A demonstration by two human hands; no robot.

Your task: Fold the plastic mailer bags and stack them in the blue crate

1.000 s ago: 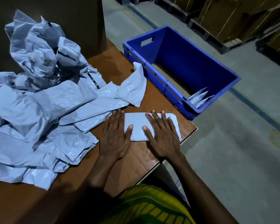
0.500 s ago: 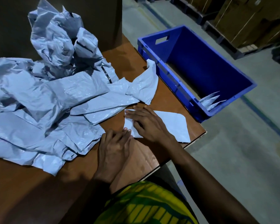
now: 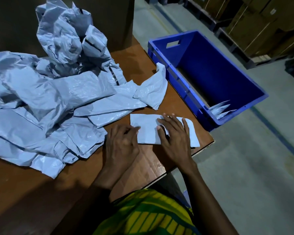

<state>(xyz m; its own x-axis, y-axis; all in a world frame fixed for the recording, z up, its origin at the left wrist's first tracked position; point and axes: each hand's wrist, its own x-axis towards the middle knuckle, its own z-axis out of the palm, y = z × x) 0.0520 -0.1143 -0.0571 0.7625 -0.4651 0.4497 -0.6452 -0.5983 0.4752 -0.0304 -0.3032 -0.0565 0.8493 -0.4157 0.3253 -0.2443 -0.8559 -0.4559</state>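
Observation:
A folded grey mailer bag (image 3: 147, 128) lies flat near the table's right front corner. My right hand (image 3: 175, 135) presses on its right half with fingers spread and straight, and a small flap of plastic is raised beside the thumb. My left hand (image 3: 121, 141) rests on the table with loosely curled fingers, fingertips touching the bag's left edge. The blue crate (image 3: 210, 68) stands off the table's right side, with a few folded bags (image 3: 222, 107) leaning in its near corner. A large heap of unfolded grey mailer bags (image 3: 58, 99) covers the table's left side.
The brown table (image 3: 151, 165) ends just right of my right hand, with grey floor (image 3: 244, 167) below. A dark tall box (image 3: 109, 17) stands behind the heap. Cardboard boxes on pallets (image 3: 261, 28) line the far right.
My right hand slid from the bag's left end to its right half and now lies flat. My left hand moved forward to the bag's left edge.

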